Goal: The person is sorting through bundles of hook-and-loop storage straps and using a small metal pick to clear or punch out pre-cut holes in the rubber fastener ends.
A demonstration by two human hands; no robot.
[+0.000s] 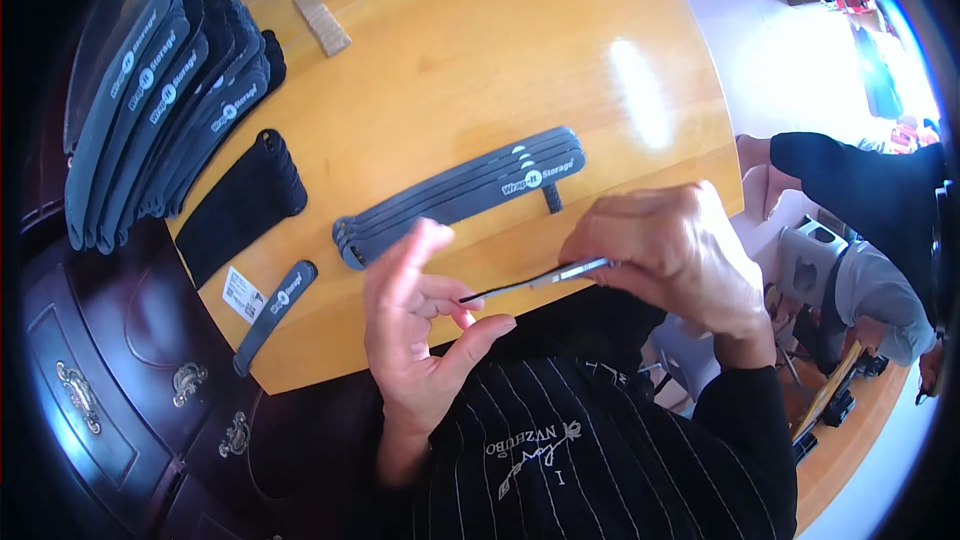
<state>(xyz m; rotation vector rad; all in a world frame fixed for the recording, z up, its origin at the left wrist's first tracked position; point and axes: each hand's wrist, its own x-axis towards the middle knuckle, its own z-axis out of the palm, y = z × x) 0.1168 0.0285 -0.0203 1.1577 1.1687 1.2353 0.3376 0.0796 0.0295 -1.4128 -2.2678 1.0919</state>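
Observation:
My right hand (675, 255) is closed in a pinch on one end of a grey strap (540, 280), seen almost edge-on above the table's near edge. The strap's dark far tip reaches the fingers of my left hand (420, 325). That hand is spread, its thumb held apart; whether its fingers touch the tip I cannot tell. Just beyond both hands lies a fanned stack of grey straps (450, 195) with pale printing. A short black ribbed piece (553, 199) sticks out from the stack's near side.
On the yellow wooden table (450, 60), a large pile of grey straps (165, 90) and a black strap stack (245, 202) lie left. Near them are a single strap (275, 315) and a white card (243, 292). A wooden block (322, 22) lies farther back. Other people (865, 185) sit right.

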